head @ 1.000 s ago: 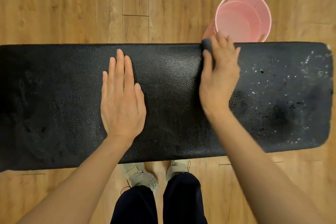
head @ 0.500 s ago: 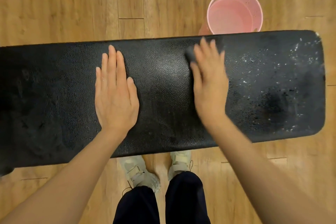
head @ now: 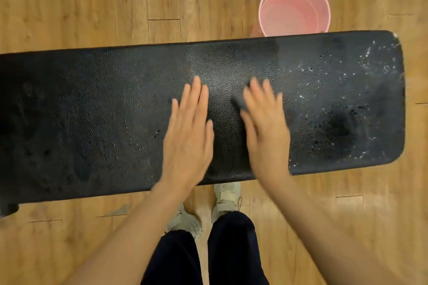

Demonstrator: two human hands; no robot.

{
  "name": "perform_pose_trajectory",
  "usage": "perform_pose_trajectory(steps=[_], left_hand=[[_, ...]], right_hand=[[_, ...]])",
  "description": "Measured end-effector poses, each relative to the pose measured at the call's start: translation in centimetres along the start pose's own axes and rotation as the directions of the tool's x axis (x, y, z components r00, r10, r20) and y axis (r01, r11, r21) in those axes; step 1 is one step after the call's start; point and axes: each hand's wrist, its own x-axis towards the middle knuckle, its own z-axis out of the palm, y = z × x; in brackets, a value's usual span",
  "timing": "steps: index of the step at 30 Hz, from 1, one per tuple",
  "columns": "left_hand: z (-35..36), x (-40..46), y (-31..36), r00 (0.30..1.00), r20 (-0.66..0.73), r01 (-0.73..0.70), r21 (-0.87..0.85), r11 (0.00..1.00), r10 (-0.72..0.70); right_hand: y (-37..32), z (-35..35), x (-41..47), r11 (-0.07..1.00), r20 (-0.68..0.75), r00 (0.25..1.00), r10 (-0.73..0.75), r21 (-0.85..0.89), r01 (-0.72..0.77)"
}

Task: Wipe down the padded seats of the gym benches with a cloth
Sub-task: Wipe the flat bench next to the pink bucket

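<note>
A long black padded bench seat [head: 92, 111] runs across the view, with white specks and wet marks toward its right end. My left hand [head: 188, 132] lies flat on the pad near the middle, fingers straight. Just to its right, my right hand [head: 266, 127] presses flat on a small dark grey cloth [head: 238, 100]; only the cloth's left edge shows beside the fingers. The right hand is blurred by motion.
A pink bucket [head: 324, 0] holding water stands on the wooden floor [head: 92, 7] behind the bench's right part. My feet in light shoes [head: 225, 194] are under the near edge of the bench.
My right hand has dragged the cloth from the far edge of the seat toward me. The left hand now lies closer to the right hand. The view has shifted left.
</note>
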Motion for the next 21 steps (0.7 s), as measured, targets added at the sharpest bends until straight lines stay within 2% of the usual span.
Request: perform_pose_trajectory(steps=[2,5,6,8,10,11,13,16,19,21], left_hand=[[0.7,-0.5,0.5,1.000,0.006,0.030,0.060,0.998,-0.030],[1.0,-0.5,0.5,1.000,0.007,0.026,0.111,0.993,-0.027],[1.0,-0.4,0.5,1.000,0.010,0.026,0.117,0.993,-0.027],[1.0,-0.5,0.6,0.999,0.010,0.032,0.131,0.991,-0.034],[1.0,-0.5,0.6,0.999,0.015,0.033,0.133,0.991,-0.035],[1.1,-0.5,0.5,0.999,0.014,0.033,0.128,0.991,-0.035],[1.1,-0.4,0.5,0.999,0.008,0.030,0.118,0.993,-0.031],[1.1,-0.4,0.5,1.000,0.000,0.030,0.111,0.993,-0.030],[1.1,-0.4,0.5,1.000,-0.015,0.029,0.118,0.993,-0.027],[1.2,-0.5,0.4,0.999,-0.021,0.027,0.121,0.992,-0.025]], right_hand=[[0.5,-0.8,-3.8,0.996,0.057,0.995,-0.082,-0.035,0.084],[2.1,-0.9,-0.5,0.981,0.088,0.979,-0.184,-0.046,0.188],[2.4,-0.6,1.6,0.983,0.058,0.983,-0.172,-0.049,0.175],[2.2,-0.1,5.7,0.998,-0.032,0.998,-0.054,-0.012,0.054],[1.5,0.3,6.3,0.999,-0.083,0.995,0.047,0.002,-0.047],[1.2,0.3,5.0,0.999,-0.075,0.996,0.039,-0.016,-0.040],[0.8,-0.1,-0.3,0.995,0.007,0.998,-0.056,-0.083,0.056],[1.0,-1.2,-7.8,0.983,0.133,0.975,-0.180,-0.026,0.184],[1.9,-1.2,-5.0,0.955,0.137,0.949,-0.285,-0.041,0.293],[1.7,-0.2,-0.5,0.966,0.042,0.970,-0.239,-0.087,0.242]])
